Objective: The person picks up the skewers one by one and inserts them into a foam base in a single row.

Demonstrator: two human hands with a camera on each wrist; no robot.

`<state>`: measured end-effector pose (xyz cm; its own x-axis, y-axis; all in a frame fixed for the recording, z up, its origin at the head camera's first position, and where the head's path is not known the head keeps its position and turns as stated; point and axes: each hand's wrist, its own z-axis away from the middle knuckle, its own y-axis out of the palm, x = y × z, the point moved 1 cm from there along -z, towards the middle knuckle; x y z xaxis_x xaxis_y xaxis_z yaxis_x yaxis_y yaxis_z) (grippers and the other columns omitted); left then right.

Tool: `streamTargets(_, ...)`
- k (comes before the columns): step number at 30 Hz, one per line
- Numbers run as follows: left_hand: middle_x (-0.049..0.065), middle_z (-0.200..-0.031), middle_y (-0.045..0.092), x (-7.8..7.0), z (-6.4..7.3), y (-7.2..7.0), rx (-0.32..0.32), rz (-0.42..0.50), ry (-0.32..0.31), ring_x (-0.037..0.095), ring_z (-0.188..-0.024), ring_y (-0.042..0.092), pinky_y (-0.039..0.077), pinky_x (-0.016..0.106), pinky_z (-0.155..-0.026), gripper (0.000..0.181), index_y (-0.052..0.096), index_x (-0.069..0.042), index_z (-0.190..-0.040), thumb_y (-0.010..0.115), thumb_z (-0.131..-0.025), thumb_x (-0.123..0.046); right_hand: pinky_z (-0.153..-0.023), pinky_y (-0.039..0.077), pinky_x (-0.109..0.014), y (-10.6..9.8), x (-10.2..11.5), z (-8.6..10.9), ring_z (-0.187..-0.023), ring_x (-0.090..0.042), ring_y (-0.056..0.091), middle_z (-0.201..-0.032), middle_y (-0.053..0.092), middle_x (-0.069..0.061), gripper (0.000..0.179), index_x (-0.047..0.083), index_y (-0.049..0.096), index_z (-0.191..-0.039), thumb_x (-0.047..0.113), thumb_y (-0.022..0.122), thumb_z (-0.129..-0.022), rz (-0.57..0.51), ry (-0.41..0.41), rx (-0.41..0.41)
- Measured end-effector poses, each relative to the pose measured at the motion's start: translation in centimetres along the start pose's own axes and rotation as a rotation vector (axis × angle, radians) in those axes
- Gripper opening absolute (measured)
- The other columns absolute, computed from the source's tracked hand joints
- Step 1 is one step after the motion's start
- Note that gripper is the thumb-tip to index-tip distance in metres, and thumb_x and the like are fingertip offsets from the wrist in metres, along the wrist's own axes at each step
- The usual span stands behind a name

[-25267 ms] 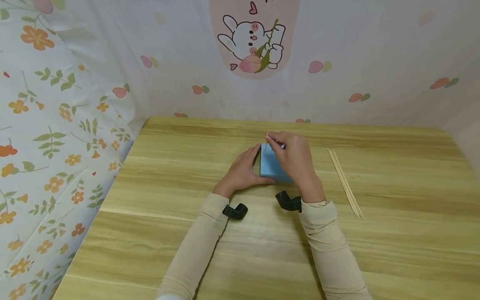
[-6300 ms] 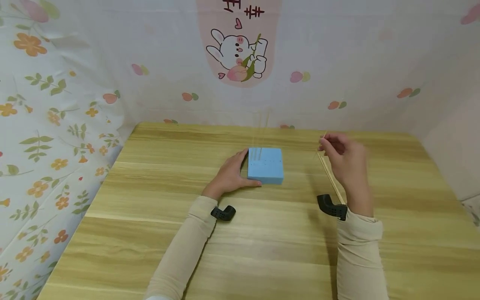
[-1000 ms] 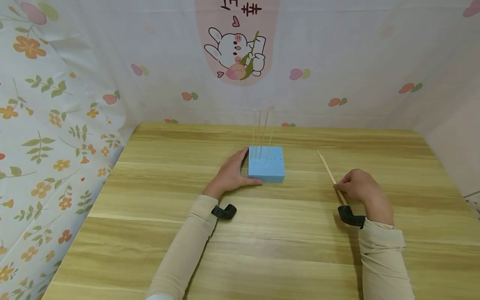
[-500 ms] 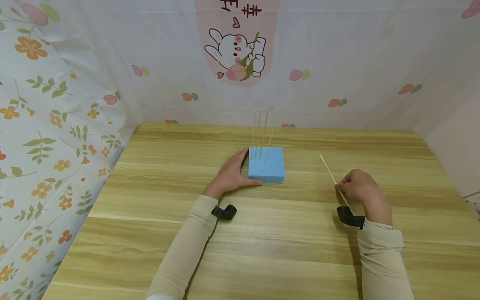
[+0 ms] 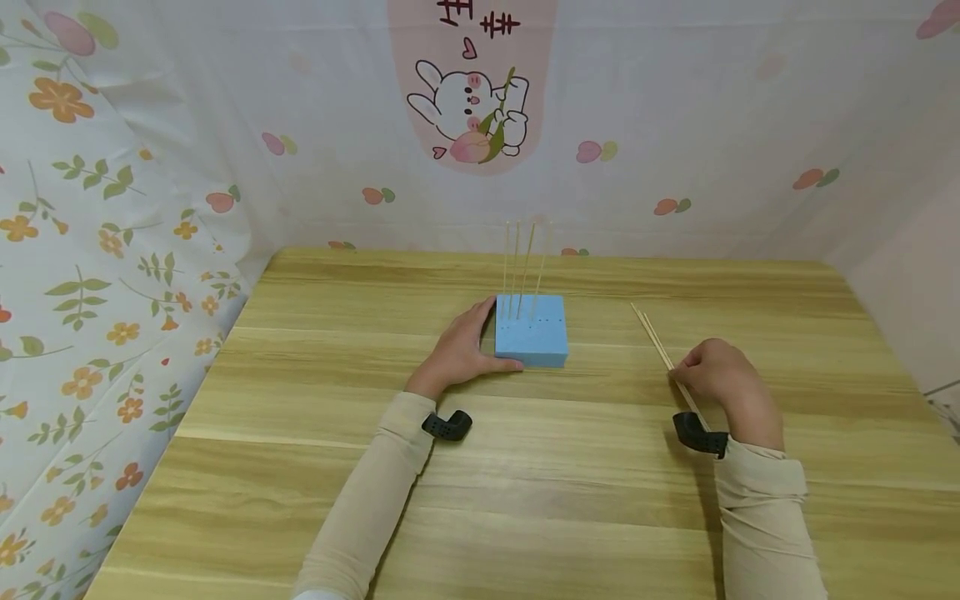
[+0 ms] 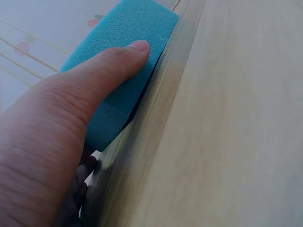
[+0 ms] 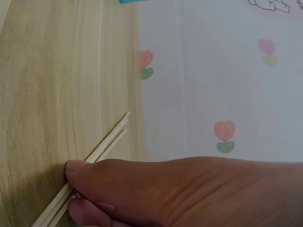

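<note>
A light blue foam block (image 5: 531, 340) lies flat on the table, with small dark holes across its top. Several thin bamboo skewers (image 5: 528, 265) stand in its left part, some leaning slightly. My left hand (image 5: 459, 350) grips the block from its left side; the left wrist view shows the thumb (image 6: 118, 61) along the foam's near face, other fingers mostly hidden. To the right, my right hand (image 5: 723, 375) pinches at loose bamboo skewers (image 5: 651, 335) lying on the table. In the right wrist view, thumb and fingertips meet over these skewers (image 7: 106, 141), their far ends slightly spread.
The wood-grain table (image 5: 570, 500) ends at a white printed curtain (image 5: 637, 100) behind the block. Another floral cloth (image 5: 112, 333) hangs along the left side. Each wrist carries a black bracket (image 5: 448, 425).
Since 6.3 s ago, another skewer stands in the block and my right hand has come down to the loose skewers. Over the last second their far ends have shifted apart; the left hand stays put.
</note>
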<state>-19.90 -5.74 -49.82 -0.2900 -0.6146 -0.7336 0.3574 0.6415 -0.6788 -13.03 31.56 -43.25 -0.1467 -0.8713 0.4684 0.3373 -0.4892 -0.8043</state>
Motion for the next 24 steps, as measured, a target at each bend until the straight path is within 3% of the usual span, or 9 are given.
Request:
streamTargets(11, 0.013, -0.170, 0.023, -0.05, -0.04, 0.02, -0.006, -0.002, 0.009, 0.036, -0.155, 0.023, 0.023, 0.054, -0.124, 0.125, 0.015, -0.009, -0.167, 0.088, -0.077, -0.055, -0.066, 0.043, -0.034, 0.29, 0.58, -0.11, -0.081, -0.030, 0.054, -0.102, 0.069, -0.022, 0.027, -0.008, 0.075, -0.098, 0.018, 0.069, -0.095, 0.038, 0.012, -0.026)
streamTargets(24, 0.013, -0.171, 0.021, -0.14, 0.06, 0.07, -0.004, -0.007, -0.005, 0.037, -0.155, 0.022, 0.022, 0.056, -0.123, 0.125, 0.013, -0.010, -0.167, 0.087, -0.078, -0.056, -0.059, 0.039, -0.032, 0.60, 0.68, -0.26, -0.065, -0.020, 0.046, -0.075, 0.054, -0.005, 0.026, -0.010, 0.071, -0.095, 0.014, 0.064, -0.099, 0.002, 0.001, 0.023)
